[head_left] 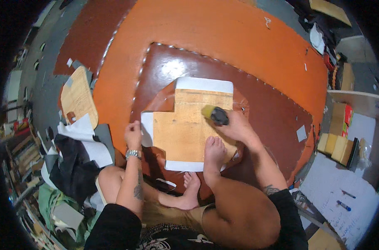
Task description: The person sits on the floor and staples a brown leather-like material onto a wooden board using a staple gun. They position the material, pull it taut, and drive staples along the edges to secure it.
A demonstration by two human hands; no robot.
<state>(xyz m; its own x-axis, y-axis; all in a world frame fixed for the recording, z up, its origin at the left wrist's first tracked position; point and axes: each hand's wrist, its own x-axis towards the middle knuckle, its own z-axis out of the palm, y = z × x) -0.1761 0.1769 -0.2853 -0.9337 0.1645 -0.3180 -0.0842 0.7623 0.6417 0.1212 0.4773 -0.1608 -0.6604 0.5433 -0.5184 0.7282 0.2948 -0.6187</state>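
A wooden board [185, 129] with notched corners lies flat in front of me. White padding [204, 84] shows along its far, left and near edges, over a piece of brown leather-like sheet [162, 104]. My right hand [235, 126] grips a yellow-and-black hand tool [215, 115] above the board's right half; its exact kind is unclear from this angle. Just beyond the board's left edge, my left hand [133, 134] has its fingers curled together, and whatever they may hold is hidden. My bare foot [215, 154] rests on the board's near right part.
Orange sheet [189, 25] and dark brown sheet [273, 100] cover the floor around the board. Another wooden panel [79, 96] lies at the left, beside dark cloth [75, 160] and white scraps. At the right are wood blocks [337, 148] and a white board [339, 196] with pens.
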